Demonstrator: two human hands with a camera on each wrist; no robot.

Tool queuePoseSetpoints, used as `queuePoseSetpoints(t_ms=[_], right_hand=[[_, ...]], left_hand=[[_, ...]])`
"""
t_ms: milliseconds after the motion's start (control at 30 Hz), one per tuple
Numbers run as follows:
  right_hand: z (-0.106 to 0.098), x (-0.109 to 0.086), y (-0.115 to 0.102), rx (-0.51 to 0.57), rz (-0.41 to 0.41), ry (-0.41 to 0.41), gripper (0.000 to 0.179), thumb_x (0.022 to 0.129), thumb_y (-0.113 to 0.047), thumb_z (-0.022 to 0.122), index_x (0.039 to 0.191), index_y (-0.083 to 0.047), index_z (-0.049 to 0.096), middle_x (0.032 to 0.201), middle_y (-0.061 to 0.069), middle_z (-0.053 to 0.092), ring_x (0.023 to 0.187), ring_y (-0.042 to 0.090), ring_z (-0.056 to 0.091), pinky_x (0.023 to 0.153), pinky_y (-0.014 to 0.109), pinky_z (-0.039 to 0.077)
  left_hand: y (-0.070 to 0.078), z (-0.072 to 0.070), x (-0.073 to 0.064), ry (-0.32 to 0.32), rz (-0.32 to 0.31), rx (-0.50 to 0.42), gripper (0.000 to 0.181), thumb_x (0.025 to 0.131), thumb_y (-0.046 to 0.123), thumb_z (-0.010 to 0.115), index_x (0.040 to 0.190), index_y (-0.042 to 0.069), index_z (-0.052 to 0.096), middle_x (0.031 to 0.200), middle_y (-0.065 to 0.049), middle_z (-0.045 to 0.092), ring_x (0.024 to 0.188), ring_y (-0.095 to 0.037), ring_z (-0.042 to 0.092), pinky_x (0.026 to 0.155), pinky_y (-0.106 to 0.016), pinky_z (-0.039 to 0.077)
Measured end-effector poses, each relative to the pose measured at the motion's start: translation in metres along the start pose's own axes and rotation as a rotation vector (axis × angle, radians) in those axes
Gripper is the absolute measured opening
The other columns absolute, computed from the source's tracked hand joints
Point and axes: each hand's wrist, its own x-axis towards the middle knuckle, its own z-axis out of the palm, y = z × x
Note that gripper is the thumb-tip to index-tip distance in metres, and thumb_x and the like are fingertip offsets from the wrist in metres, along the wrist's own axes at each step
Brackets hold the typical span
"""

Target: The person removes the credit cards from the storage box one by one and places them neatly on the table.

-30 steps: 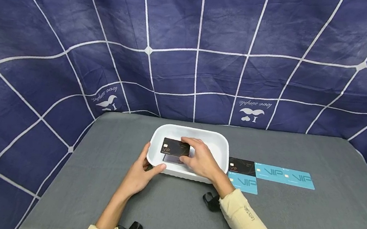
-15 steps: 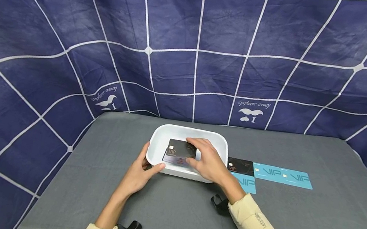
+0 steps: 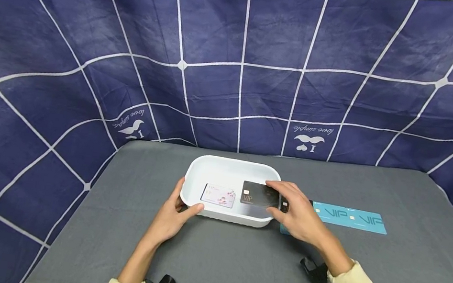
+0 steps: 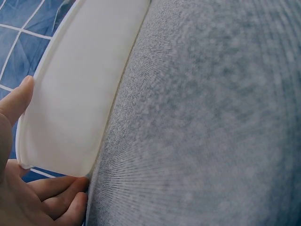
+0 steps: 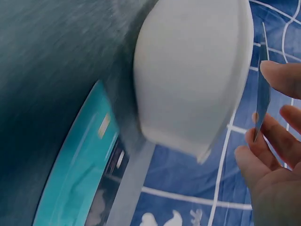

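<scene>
My right hand pinches a black VIP card between thumb and fingers, over the right end of a white plastic bin. In the right wrist view the held card appears nearly edge-on above the level of the bin's rim. Inside the bin lies a pale pink-and-white card with a printed pattern. My left hand grips the bin's front left corner, thumb on the front rim. The left wrist view has its curled fingers at the bin's end wall.
Right of the bin, two light blue VIP cards lie in a row on the grey cloth-covered table. My right hand mostly hides another black card and a lower blue card. A blue checked curtain hangs behind.
My right hand has carried the black card rightward across the bin to its right end, uncovering the pale card. It now covers part of the laid-out cards. The left hand keeps its place.
</scene>
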Motion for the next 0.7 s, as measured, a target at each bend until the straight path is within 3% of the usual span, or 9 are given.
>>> queuePoseSetpoints(t_ms=[167, 467, 600, 700], right_hand=[[-0.015, -0.017, 0.008, -0.028, 0.019, 0.037, 0.061, 0.078, 0.002, 0.082, 0.133, 0.000, 0.057, 0.128, 0.010, 0.061, 0.120, 0.026, 0.051, 0.095, 0.044, 0.041], [-0.038, -0.054, 0.026, -0.060, 0.076, 0.029, 0.065, 0.078, 0.005, 0.080, 0.137, -0.005, 0.054, 0.132, 0.010, 0.058, 0.121, 0.023, 0.048, 0.096, 0.018, 0.033], [-0.049, -0.071, 0.035, -0.085, 0.130, 0.028, 0.064, 0.080, 0.002, 0.080, 0.137, -0.006, 0.054, 0.132, 0.010, 0.058, 0.119, 0.024, 0.048, 0.095, 0.016, 0.031], [-0.058, -0.082, 0.040, -0.103, 0.170, 0.011, 0.062, 0.083, -0.002, 0.078, 0.139, -0.006, 0.052, 0.133, 0.011, 0.057, 0.119, 0.025, 0.048, 0.095, 0.025, 0.034]], left_hand=[[0.001, 0.000, 0.000, -0.007, -0.009, 0.000, 0.097, 0.089, 0.027, 0.076, 0.159, 0.012, 0.012, 0.142, -0.023, 0.049, 0.122, -0.032, 0.054, 0.094, -0.048, 0.041], [0.001, -0.002, -0.003, -0.004, -0.028, -0.007, 0.096, 0.089, 0.027, 0.076, 0.160, 0.014, 0.012, 0.144, -0.022, 0.047, 0.127, -0.032, 0.051, 0.099, -0.051, 0.039], [0.001, -0.001, -0.002, -0.008, -0.015, -0.010, 0.096, 0.090, 0.027, 0.076, 0.160, 0.014, 0.012, 0.144, -0.022, 0.047, 0.127, -0.031, 0.050, 0.099, -0.051, 0.039], [0.000, -0.001, -0.001, -0.010, -0.007, -0.013, 0.095, 0.090, 0.027, 0.076, 0.160, 0.014, 0.013, 0.143, -0.022, 0.048, 0.127, -0.031, 0.050, 0.099, -0.052, 0.038]])
